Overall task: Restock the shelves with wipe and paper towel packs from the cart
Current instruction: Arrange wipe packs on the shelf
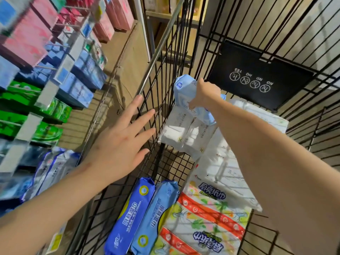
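Right hand (204,94) clamped on pale blue wipe pack (184,89) at cart (156,56) far end; left hand (119,142) spread, empty, beside cart wall. Pickup judged in hand; lift out toward shelves (45,95) needed next.

the right hand (206,92) is gripping a pale blue wipe pack (184,89) far inside the wire cart (161,43), perhaps touching the white packs (182,129) under it. the left hand (119,142) is hovering, fingers straight and spread, at the cart's left wall. two blue packs (132,214) are lying beside a flowered paper towel pack (206,218). blurred shelves (46,92) are standing alongside.
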